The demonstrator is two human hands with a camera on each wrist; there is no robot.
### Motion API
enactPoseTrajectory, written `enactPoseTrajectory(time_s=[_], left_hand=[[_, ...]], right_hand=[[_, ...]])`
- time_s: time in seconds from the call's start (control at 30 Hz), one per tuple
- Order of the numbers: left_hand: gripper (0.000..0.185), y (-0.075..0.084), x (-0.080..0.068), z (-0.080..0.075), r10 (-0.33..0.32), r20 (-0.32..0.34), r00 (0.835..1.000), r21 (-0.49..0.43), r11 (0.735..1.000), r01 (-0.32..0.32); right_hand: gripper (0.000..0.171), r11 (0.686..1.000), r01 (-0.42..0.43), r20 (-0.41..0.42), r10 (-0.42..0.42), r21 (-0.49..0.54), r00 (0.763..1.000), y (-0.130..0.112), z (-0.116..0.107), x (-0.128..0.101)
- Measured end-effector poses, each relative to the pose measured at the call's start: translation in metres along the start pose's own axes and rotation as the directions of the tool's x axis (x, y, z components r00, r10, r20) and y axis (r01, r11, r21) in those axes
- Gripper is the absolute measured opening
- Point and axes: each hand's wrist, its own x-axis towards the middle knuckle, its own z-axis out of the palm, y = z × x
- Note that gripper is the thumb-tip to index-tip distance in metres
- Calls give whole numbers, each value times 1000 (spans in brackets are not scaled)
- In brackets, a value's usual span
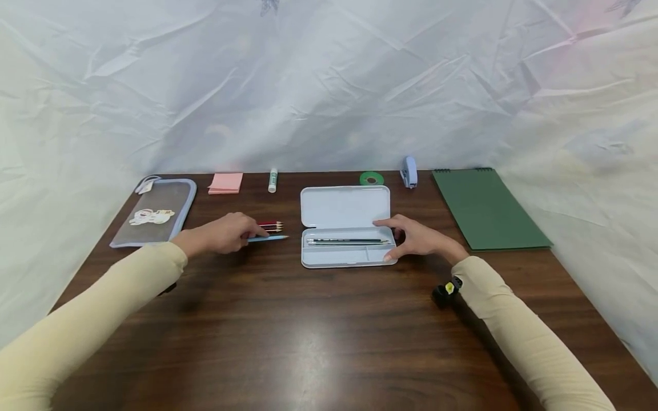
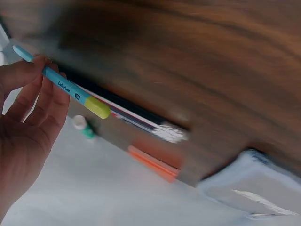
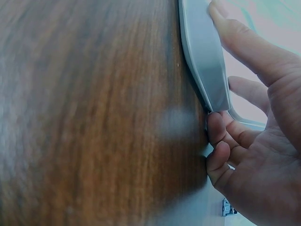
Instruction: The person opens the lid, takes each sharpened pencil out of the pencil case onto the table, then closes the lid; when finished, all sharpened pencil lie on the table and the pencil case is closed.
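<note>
My left hand (image 1: 231, 233) pinches a light blue pen (image 2: 63, 82) with a yellow-green end between thumb and fingers, its tip pointing right in the head view. Just behind it lie several pencils (image 1: 271, 224), dark red ones among them, blurred in the left wrist view. In the middle of the table a pale pencil case (image 1: 334, 260) stands with its lid (image 1: 345, 206) raised and tipped back. Dark pencils (image 1: 349, 242) lie in its long back compartment. My right hand (image 1: 417, 237) grips the case's right end, thumb at the near corner, fingers by the hinge side.
A mesh zip pouch (image 1: 177, 197) lies far left. Along the back are pink sticky notes (image 1: 226, 182), a glue stick (image 1: 273, 180), a green tape roll (image 1: 371, 178) and a light blue stapler (image 1: 409, 172). A green spiral notepad (image 1: 490, 211) covers the right side of the brown table (image 1: 288, 342).
</note>
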Motion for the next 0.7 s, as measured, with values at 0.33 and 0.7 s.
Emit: enactPoseTrajectory(time_s=[0.33, 0.7], left_hand=[[44, -19, -15, 11, -39, -56, 998, 89, 995, 44], [40, -21, -15, 13, -26, -110, 994, 137, 990, 41]], right_hand=[[86, 1000, -6, 5, 6, 2, 1000, 0, -1, -1], [86, 1000, -4, 4, 4, 6, 1000, -1, -1, 0]])
